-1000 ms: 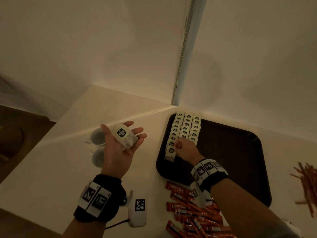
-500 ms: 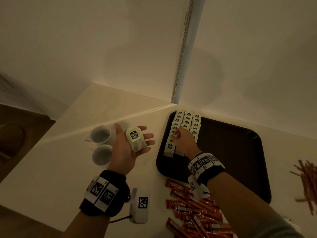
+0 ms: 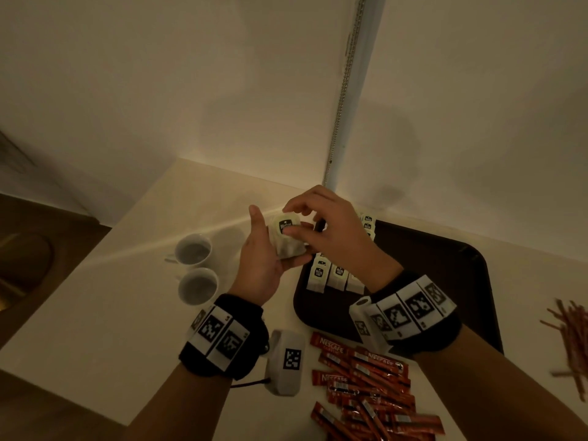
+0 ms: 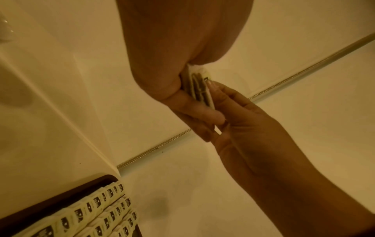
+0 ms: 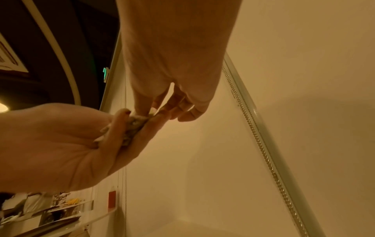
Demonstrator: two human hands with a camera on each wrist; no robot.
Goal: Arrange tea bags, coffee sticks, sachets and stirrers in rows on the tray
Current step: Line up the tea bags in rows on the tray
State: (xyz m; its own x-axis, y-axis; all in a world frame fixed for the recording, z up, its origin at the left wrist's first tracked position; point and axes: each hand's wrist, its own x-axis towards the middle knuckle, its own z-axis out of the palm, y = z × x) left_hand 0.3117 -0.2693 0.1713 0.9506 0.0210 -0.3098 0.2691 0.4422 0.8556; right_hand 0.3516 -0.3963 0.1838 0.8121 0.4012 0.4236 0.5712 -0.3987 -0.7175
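My left hand (image 3: 261,253) is palm up just left of the dark tray (image 3: 445,281) and holds a small stack of white tea bags (image 3: 286,240). From the right wrist view, its fingers curl round the stack (image 5: 134,126). My right hand (image 3: 313,226) reaches over it and pinches the top tea bag between thumb and fingers; the left wrist view shows a fingertip (image 4: 211,84) on the stack's edge (image 4: 199,85). Three rows of tea bags (image 3: 329,275) lie at the tray's left end, partly hidden by my right hand.
Red coffee sticks (image 3: 366,377) lie heaped in front of the tray. Brown stirrers (image 3: 572,329) lie at the far right. Two white cups (image 3: 194,249) (image 3: 199,286) stand left of my hands. A white marker device (image 3: 288,361) sits near my left wrist. Walls meet close behind.
My right hand has left the tea bag rows on the tray and come over to my left palm, taking hold of the top tea bag. My left hand has moved right, toward the tray.
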